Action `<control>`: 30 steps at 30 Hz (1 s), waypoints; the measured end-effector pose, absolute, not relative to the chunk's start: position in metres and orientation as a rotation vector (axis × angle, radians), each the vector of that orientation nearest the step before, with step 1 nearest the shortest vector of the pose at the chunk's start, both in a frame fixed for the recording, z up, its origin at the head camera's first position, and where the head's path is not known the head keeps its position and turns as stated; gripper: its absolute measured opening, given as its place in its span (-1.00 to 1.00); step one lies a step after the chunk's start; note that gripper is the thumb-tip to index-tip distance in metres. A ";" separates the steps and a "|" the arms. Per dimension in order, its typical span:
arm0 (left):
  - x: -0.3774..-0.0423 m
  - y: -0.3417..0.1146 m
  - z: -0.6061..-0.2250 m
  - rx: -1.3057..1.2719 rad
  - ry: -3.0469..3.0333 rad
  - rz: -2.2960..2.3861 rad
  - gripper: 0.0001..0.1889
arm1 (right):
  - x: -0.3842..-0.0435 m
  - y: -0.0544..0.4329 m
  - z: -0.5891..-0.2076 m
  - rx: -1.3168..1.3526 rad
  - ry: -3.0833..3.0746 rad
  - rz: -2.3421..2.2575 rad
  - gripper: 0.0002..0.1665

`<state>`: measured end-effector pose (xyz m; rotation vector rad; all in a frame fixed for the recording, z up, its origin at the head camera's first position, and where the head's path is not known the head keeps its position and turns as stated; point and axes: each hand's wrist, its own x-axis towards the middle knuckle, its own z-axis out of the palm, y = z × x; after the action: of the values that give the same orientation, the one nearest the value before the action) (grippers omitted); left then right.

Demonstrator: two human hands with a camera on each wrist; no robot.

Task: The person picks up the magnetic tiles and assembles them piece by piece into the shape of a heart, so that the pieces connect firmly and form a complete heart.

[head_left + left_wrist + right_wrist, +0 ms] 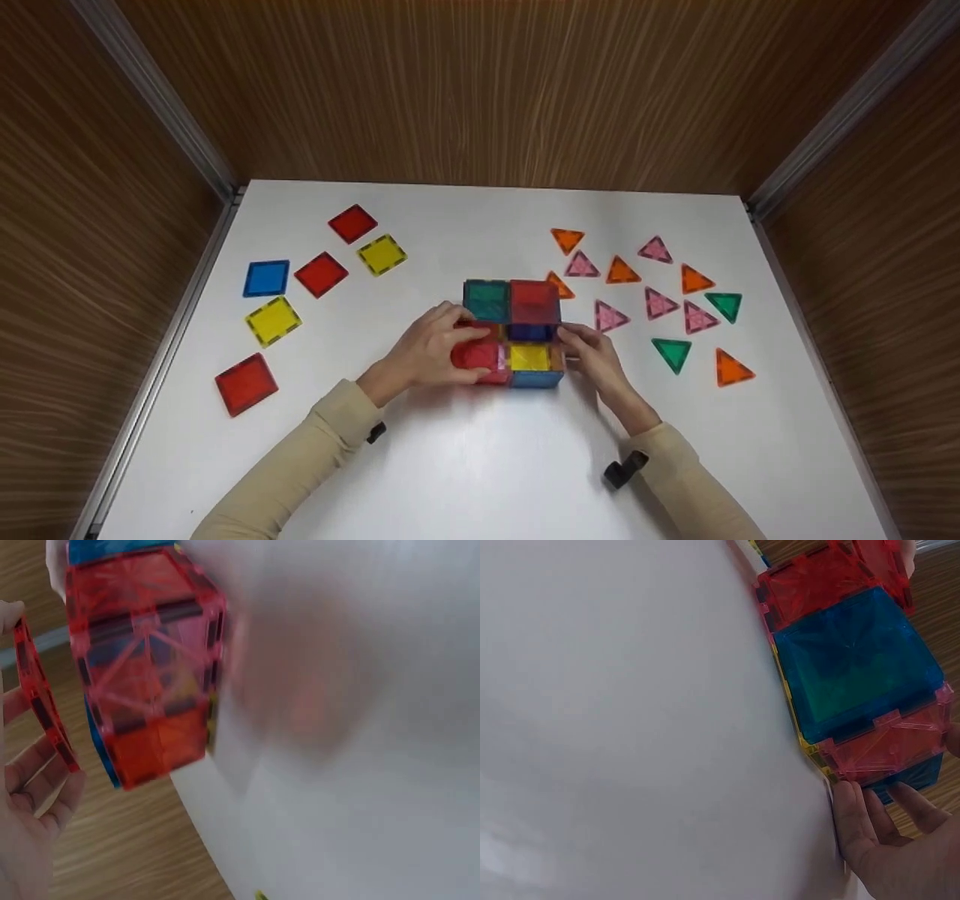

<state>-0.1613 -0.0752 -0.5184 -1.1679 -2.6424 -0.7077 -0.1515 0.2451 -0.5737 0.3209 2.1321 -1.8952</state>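
In the head view, a block built of coloured see-through magnetic tiles [534, 301] stands mid-table, with green and red squares along its back top and yellow and blue ones at the front right. My left hand [424, 349] is at its left side, thumb and fingers spread across a red square tile [46, 694]. The left wrist view shows that tile pinched at its edges, a small gap from the block's red and pink end. My right hand [600, 364] holds the block's right end; in the right wrist view its fingers [855, 821] press by a blue tile low on that end.
Left of the block lie loose square tiles: several red [247, 385], two yellow [274, 321] and one blue [266, 278]. Orange [732, 368], pink [660, 303] and green [671, 354] triangle tiles are scattered to the right. Wood-grain walls [480, 90] enclose the white table [465, 465].
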 end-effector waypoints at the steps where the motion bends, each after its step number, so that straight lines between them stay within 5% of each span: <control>1: -0.162 -0.071 -0.519 -1.183 -2.635 -0.693 -0.36 | -0.152 0.245 -0.574 0.327 2.136 -1.895 -0.34; 30: -0.176 -0.071 -0.532 -1.192 -2.706 -0.578 -0.39 | -0.158 0.235 -0.575 0.314 2.094 -1.945 -0.38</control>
<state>-0.1756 -0.0707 -0.5322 -1.1919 -2.7061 -0.5780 -0.1578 0.2346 -0.5754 0.3142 2.0943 -1.9455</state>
